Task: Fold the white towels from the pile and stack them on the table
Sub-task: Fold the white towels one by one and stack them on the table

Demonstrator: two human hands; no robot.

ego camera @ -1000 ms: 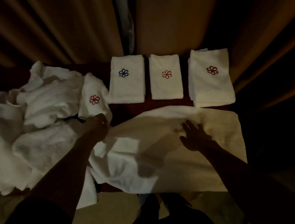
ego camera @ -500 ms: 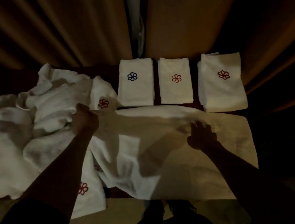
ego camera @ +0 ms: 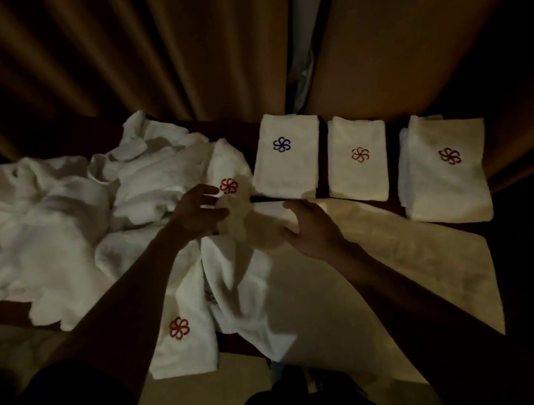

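Observation:
A large white towel [ego camera: 385, 272] lies spread across the table's near side, its front hanging over the edge. My left hand [ego camera: 198, 214] pinches its far left corner, and my right hand [ego camera: 312, 227] grips the same far edge a little to the right. The cloth is bunched and lifted between them. Three folded white towels stand in a row at the back: one with a blue flower mark [ego camera: 287, 162], one with an orange mark [ego camera: 358, 164], and a thicker stack with a red mark [ego camera: 447, 176]. The unfolded pile [ego camera: 43, 223] fills the left.
The dark red table [ego camera: 325, 161] shows between the folded towels. A loose towel with a red mark [ego camera: 180, 330] hangs over the front edge at the left. Brown curtains [ego camera: 106, 53] close off the back. The scene is dim.
My left hand moved right and took the towel's far left corner. My right hand left the middle of the towel and moved up-left to grip the far edge, lifting the cloth.

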